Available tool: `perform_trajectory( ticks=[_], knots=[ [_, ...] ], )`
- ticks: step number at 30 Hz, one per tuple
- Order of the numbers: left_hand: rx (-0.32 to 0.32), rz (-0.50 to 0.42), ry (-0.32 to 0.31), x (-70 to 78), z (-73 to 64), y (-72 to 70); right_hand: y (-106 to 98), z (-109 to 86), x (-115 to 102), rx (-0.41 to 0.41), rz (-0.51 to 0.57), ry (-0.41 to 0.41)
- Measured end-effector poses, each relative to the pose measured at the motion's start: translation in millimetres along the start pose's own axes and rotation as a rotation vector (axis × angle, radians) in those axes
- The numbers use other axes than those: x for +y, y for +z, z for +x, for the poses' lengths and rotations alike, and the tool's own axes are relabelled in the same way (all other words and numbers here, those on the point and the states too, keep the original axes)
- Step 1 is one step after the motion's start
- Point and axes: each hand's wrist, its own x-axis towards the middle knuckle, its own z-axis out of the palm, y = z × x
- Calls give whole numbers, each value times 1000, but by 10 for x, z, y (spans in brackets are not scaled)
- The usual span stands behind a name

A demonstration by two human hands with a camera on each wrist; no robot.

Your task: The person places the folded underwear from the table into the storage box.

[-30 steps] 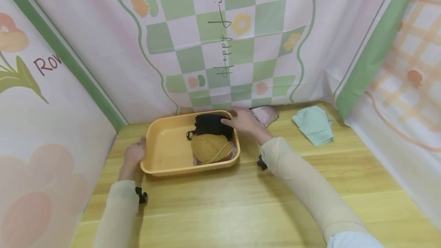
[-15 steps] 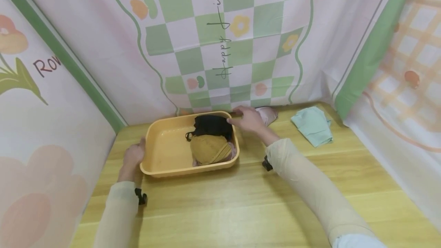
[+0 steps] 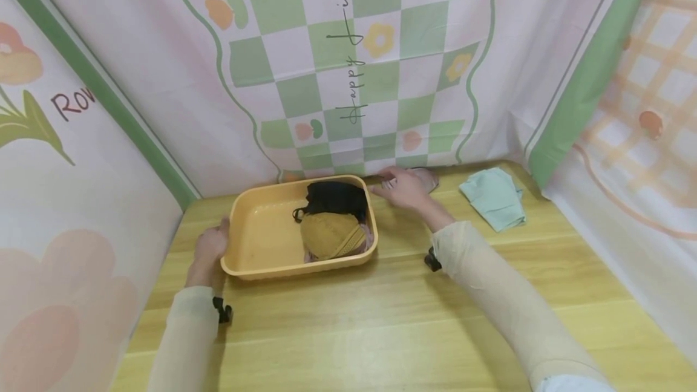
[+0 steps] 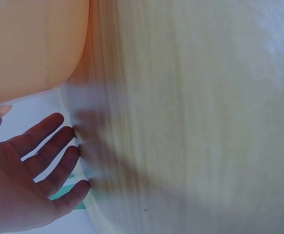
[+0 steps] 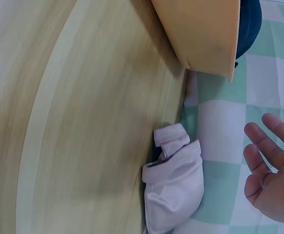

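Observation:
A yellow plastic tray (image 3: 261,271) stands on the wooden table near the back curtain. In its right half lie a folded black garment (image 3: 336,197) and a folded mustard bra (image 3: 329,235), with a bit of pink cloth under the bra. At the tray's left end is my left hand (image 3: 212,242); in the left wrist view its thumb touches the tray wall and its fingers are extended. My right hand (image 3: 405,189) hovers right of the tray, fingers loosely bent and holding nothing. Below it, a pink satin bra (image 5: 176,190) rests on the table against the curtain.
Toward the back right corner of the table (image 3: 348,331) lies a folded mint-green cloth (image 3: 495,199). A green checkered curtain (image 3: 348,77) hangs along the back edge, with printed curtains on both sides.
My right hand has moved right, away from the black garment and the tray's rim, to above the pink bra. My left hand and the tray stay where they were.

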Motion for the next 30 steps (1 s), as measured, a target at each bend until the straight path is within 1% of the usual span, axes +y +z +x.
perform_trajectory(
  ticks=[3,9,15,19,30],
  knots=[
    [-8,-8,-13,-2,0,-2,-26,-19,40,3,17,1],
    [-20,-16,-36,0,-7,2,-88,-68,89,36,-33,17],
    [-18,-11,-21,0,-6,-10,-137,-110,140,64,-82,44],
    [-7,-8,-5,-8,5,-16,-172,-133,156,62,-70,56],
    [-2,-7,-5,-11,3,0,-260,-199,282,34,-67,76]
  ],
)
